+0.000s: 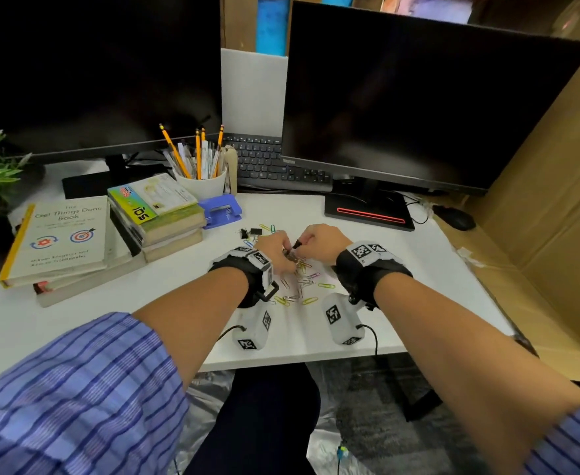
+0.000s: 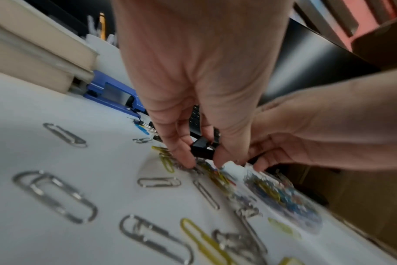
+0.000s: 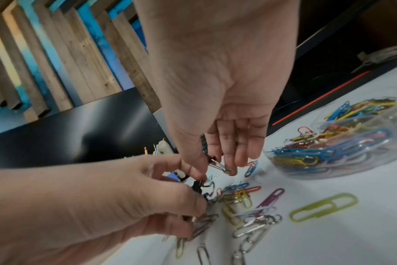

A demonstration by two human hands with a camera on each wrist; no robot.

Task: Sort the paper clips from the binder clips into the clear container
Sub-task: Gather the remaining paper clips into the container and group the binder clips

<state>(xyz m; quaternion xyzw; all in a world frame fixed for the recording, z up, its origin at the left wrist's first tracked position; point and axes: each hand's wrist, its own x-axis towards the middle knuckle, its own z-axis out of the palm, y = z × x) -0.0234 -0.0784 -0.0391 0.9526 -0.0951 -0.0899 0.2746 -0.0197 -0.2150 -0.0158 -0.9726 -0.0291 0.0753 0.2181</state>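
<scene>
Hands, two, meeting above the paper clips [image 1: 300, 281] scattered on the white bench [image 1: 401, 269], both working one tangle. Left hand [image 1: 274, 250]: fingers curled, thumb and forefinger pinching a black binder clip [image 2: 201, 147] with silver paper clips hanging knotted beneath it. Right hand [image 1: 319, 240]: forefinger and thumb closed on a wire piece at the same tangle, remaining fingers hanging loosely down; exactly which piece it pinches cannot be told. Clear container [image 3: 342, 143]: round, transparent, already holding a mass of blue, yellow, red and silver clips; it stands on the bench just right of the right hand, so that hand is judged the nearer for any drop. Loose paper clips: silver, yellow, purple, blue and red, lying flat below and nearer the person than the hands, long axes pointing every way; one large yellow clip [image 3: 324, 207] lies alone near the container, its long axis angled toward it. Further binder clips [image 1: 250, 232]: black, small, on the far side of the left hand, beside a blue hole punch [image 1: 220, 210]. Step in hand, judged: freeing the binder clip from its attached paper clips.
</scene>
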